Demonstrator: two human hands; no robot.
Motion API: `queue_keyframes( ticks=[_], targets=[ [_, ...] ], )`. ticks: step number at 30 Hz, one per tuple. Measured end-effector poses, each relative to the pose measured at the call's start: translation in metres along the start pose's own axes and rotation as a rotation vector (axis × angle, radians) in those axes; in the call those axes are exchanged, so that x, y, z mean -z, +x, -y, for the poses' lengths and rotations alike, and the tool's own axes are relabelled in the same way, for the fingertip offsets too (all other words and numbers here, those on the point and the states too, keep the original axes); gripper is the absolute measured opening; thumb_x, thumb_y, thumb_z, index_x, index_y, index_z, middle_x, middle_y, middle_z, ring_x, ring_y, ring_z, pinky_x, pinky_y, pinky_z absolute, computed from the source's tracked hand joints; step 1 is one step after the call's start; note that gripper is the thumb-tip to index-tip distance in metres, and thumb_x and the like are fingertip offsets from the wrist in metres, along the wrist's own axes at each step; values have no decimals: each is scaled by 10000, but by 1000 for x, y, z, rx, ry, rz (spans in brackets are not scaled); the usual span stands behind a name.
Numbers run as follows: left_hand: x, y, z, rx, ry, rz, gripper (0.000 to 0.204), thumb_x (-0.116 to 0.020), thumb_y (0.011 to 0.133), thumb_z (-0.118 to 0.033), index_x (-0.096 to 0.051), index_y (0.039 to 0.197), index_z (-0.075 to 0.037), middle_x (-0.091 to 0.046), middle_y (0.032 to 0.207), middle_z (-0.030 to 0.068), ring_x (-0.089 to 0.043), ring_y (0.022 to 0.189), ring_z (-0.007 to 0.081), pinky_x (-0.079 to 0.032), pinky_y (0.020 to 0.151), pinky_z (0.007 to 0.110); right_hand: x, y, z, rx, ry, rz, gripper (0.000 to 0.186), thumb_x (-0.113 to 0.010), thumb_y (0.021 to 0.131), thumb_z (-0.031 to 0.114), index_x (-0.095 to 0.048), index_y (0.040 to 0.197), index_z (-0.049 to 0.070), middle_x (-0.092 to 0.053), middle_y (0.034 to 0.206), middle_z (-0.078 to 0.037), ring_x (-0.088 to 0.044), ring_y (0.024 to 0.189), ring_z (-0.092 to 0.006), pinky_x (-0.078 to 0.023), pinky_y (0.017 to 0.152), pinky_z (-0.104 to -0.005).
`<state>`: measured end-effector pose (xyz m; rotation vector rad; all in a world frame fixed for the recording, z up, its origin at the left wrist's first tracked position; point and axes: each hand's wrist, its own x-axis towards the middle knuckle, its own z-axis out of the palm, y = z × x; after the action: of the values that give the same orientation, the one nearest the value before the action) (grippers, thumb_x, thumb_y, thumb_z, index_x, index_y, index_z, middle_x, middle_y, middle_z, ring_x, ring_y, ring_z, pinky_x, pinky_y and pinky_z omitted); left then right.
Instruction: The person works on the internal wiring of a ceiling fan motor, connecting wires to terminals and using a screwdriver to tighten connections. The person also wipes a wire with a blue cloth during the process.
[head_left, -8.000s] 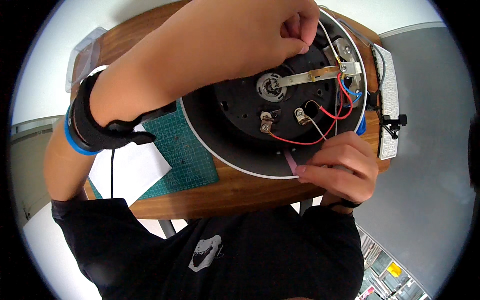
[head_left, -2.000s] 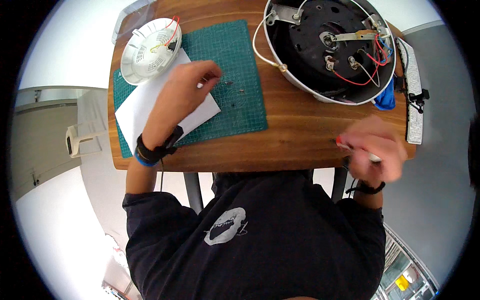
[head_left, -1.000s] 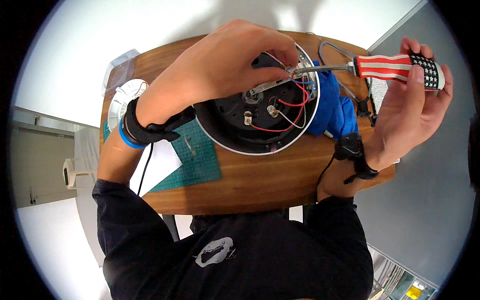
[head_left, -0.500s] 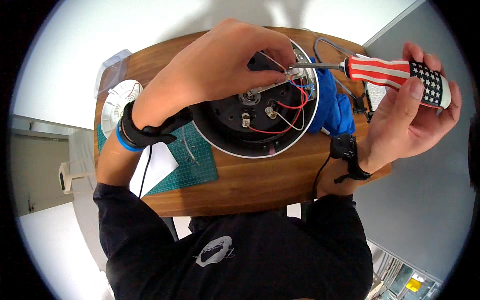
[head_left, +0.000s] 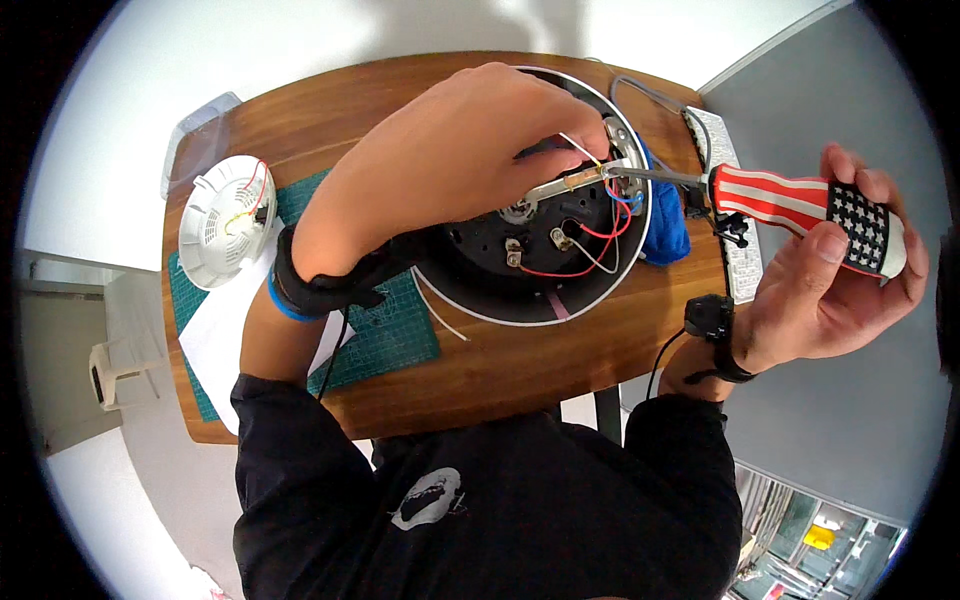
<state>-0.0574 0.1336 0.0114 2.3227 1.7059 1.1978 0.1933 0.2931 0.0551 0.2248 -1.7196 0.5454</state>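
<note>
My right hand is wrapped round the handle of a screwdriver with red and white stripes and white stars on black. Its shaft lies nearly level, pointing left, and the tip meets a metal strip inside a round black appliance base with a white rim. Over the base my left hand has its thumb and fingers pinched beside the tip. A thin white wire sticks out at the fingertips; what they grip is mostly hidden. Red wires, blue wires and metal terminals show inside the base.
A white round vented cover with thin wires lies at left. A green cutting mat and white paper are under my left arm. Blue cloth, a grey cable and a white power strip lie right of the base.
The head view has shifted, so the table sits differently. My left fingers have moved a little off the screwdriver tip, baring more of the metal strip. The right hand keeps its hold.
</note>
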Motion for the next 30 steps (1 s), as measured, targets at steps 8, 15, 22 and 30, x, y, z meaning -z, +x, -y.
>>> queue_keyframes(
  ticks=[8,15,22,30],
  targets=[
    [8,-38,4,60,59,29,439,-657,1072,-76,-676,1509,-118,-733,1431,168,-638,1388,417,-501,1177,499,-20,17,23,25,-153,123,534,-779,1051,50,-492,1500,97,-687,1346,-293,-740,1212,-411,-624,1103,-650],
    [15,-54,20,51,-8,-35,499,-628,1049,-2,-650,1535,-108,-738,1451,147,-672,1359,384,-510,1171,493,-35,24,25,-2,-182,133,532,-781,1031,0,-488,1467,87,-694,1343,-296,-750,1238,-415,-637,1109,-603],
    [21,-65,29,59,67,-83,445,-617,1081,-23,-671,1507,-136,-783,1288,154,-730,1172,412,-544,1075,519,-44,27,21,-6,-229,140,524,-762,1024,-55,-457,1435,52,-710,1326,-299,-765,1232,-417,-643,1113,-571],
    [17,-63,47,-3,38,-117,497,-692,1030,12,-685,1513,-103,-802,1271,147,-761,1139,392,-599,979,450,-40,45,8,20,-364,233,450,-749,1048,-40,-451,1384,-23,-730,1309,-309,-772,1230,-442,-660,1085,-551]
  ],
)
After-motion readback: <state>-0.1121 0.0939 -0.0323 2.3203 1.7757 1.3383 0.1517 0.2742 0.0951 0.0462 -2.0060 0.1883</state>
